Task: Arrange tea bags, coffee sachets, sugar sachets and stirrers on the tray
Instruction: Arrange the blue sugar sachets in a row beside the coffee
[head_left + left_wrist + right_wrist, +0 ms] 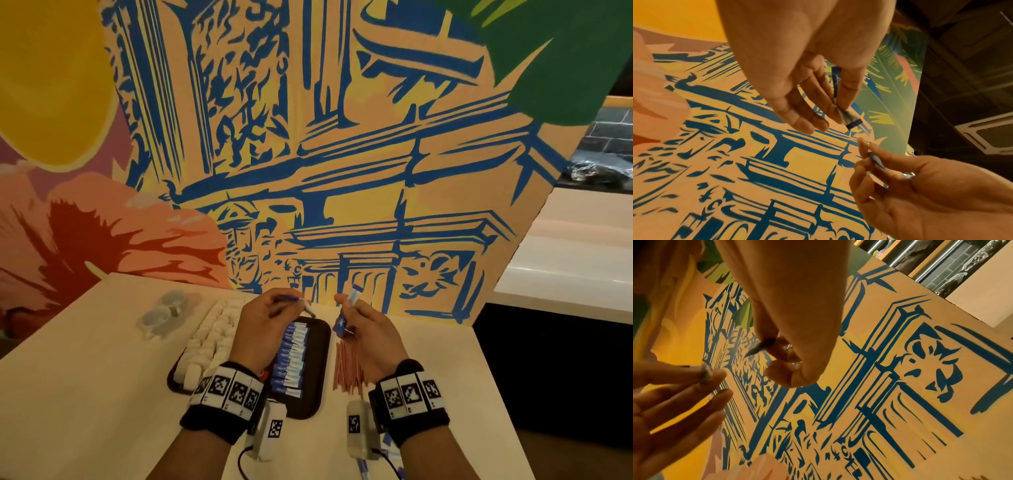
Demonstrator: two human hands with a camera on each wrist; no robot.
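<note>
Hands are raised above the tray [310, 399], one at 11 o'clock of it and one at 1 o'clock, each with a blue-and-white sachet. The left hand [265, 327] pinches a single sachet [301, 300] between thumb and forefinger near its white end, the other fingers loosely extended; in the left wrist view the same sachet [838, 91] runs along the thumb [849, 91]. The right hand [368, 334] grips a second sachet [344, 317] in curled fingers, standing nearly upright with its top toward 12 o'clock; whether more than one packet is in that grip I cannot tell. The two hands are near each other but apart.

On the dark tray, a column of blue-and-white sachets [291, 359] runs from 12 to 6 o'clock through the middle, overlapping like shingles. At 9 o'clock of that column lie rows of white packets [212, 334], partly hidden by the left wrist. A bundle of reddish-brown stirrers [347, 368] lies on the table [85, 377] at 3 o'clock of the tray, just beside its edge. Two clear lidded cups [164, 308] stand at 10 o'clock on the table. A painted mural [342, 154] fills the wall at 12 o'clock.
</note>
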